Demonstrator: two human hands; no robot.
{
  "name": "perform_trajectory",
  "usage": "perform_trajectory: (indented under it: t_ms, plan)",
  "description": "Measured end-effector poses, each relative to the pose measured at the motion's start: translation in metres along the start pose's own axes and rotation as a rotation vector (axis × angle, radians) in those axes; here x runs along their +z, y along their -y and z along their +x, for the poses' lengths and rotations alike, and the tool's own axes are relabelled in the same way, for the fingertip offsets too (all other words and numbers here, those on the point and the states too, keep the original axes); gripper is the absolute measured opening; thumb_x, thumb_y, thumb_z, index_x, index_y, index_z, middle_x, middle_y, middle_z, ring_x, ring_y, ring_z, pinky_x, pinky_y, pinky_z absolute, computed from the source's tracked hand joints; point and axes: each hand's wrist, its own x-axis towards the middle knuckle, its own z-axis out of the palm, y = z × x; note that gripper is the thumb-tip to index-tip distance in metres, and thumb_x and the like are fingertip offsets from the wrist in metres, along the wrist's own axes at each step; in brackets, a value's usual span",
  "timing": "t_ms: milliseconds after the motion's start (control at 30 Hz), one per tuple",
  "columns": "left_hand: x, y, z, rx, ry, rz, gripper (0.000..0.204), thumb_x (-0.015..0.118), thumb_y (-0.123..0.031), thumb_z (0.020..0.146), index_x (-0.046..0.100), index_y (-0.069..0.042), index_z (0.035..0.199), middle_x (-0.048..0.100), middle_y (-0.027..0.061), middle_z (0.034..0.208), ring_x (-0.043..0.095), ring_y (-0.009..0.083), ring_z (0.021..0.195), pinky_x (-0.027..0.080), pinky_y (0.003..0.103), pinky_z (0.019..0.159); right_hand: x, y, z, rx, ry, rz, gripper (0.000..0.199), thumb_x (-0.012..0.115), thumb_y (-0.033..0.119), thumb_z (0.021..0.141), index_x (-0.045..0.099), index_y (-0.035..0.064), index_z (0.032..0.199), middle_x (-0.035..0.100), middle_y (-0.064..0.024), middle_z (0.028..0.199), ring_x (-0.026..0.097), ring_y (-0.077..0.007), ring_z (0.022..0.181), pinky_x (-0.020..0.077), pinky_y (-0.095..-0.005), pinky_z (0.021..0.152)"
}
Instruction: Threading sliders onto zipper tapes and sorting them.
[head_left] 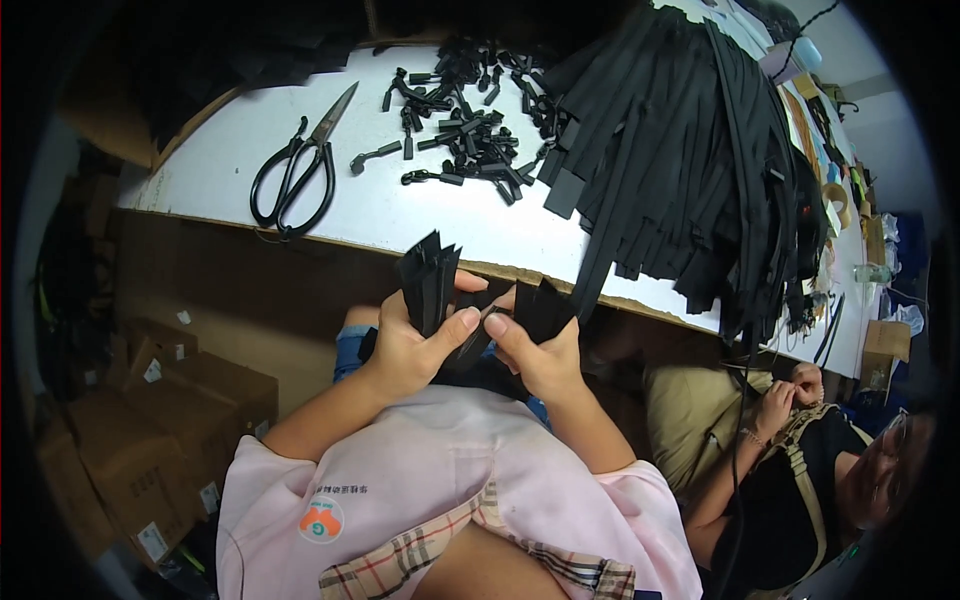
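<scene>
Between my hands, just off the table's near edge, is a bundle of flat black straps (430, 282). My left hand (405, 345) is closed round one end, and the cut strap ends fan upward out of it. My right hand (545, 355) grips the other part of the bundle (538, 308). Both thumbs press toward each other at the middle, where the straps bend down. What lies under my fingers is hidden. A large heap of long black straps (670, 150) hangs over the table edge to the right, close to my right hand.
On the white table (400, 215) lie black-handled scissors (300, 180) and a pile of small black plastic fittings (480, 140). Cardboard boxes (180, 420) stand on the floor at left. Another person (790, 480) sits at right, hands together near the table. A tape roll (836, 205) lies farther right.
</scene>
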Motion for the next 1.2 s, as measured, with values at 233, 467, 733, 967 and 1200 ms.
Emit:
perform_trajectory:
  t_ms: [233, 467, 733, 967, 1200]
  plan:
    - [-0.004, -0.001, 0.005, -0.268, 0.105, -0.255, 0.028, 0.064, -0.013, 0.068, 0.054, 0.001, 0.091, 0.054, 0.0022, 0.074, 0.048, 0.0074, 0.064, 0.037, 0.019, 0.059, -0.004, 0.005, 0.002, 0.369, 0.152, 0.54, 0.009, 0.057, 0.004, 0.07, 0.048, 0.0022, 0.071, 0.043, -0.0039, 0.052, 0.034, -0.0077, 0.033, 0.0266, -0.0209, 0.035]
    - [-0.003, 0.001, 0.005, -0.177, 0.185, -0.082, 0.025, 0.063, -0.015, 0.07, 0.055, 0.001, 0.088, 0.053, 0.0034, 0.079, 0.047, 0.0076, 0.066, 0.037, 0.02, 0.06, 0.0, -0.003, -0.003, 0.344, 0.111, 0.557, 0.01, 0.058, 0.005, 0.071, 0.048, 0.0024, 0.072, 0.041, -0.0024, 0.051, 0.034, -0.0075, 0.035, 0.027, -0.0211, 0.035]
    - [0.005, 0.001, -0.003, 0.01, 0.056, 0.152, 0.018, 0.058, -0.009, 0.07, 0.055, 0.0, 0.085, 0.05, 0.002, 0.072, 0.04, 0.0044, 0.06, 0.032, 0.019, 0.053, 0.008, -0.006, -0.013, 0.088, 0.033, 0.2, 0.015, 0.056, 0.016, 0.08, 0.05, 0.0023, 0.078, 0.045, 0.0008, 0.058, 0.037, -0.0055, 0.042, 0.0302, -0.0209, 0.038]
    - [0.007, 0.004, 0.001, 0.081, 0.096, 0.15, 0.016, 0.058, -0.007, 0.072, 0.057, 0.0, 0.086, 0.05, -0.0007, 0.067, 0.038, 0.0026, 0.051, 0.029, 0.016, 0.046, 0.005, -0.018, -0.015, 0.109, 0.045, 0.354, 0.017, 0.056, 0.019, 0.081, 0.053, 0.0017, 0.084, 0.045, 0.0011, 0.058, 0.036, -0.004, 0.044, 0.0303, -0.0197, 0.039]
    - [0.001, 0.025, 0.014, -0.33, 0.047, -0.001, 0.015, 0.063, -0.011, 0.074, 0.057, 0.001, 0.08, 0.055, 0.0021, 0.065, 0.046, 0.0053, 0.049, 0.036, 0.017, 0.044, -0.004, -0.04, -0.007, 0.213, -0.079, 0.303, 0.018, 0.053, 0.018, 0.081, 0.053, 0.0018, 0.073, 0.042, -0.0008, 0.053, 0.036, -0.0084, 0.038, 0.0295, -0.0222, 0.037]
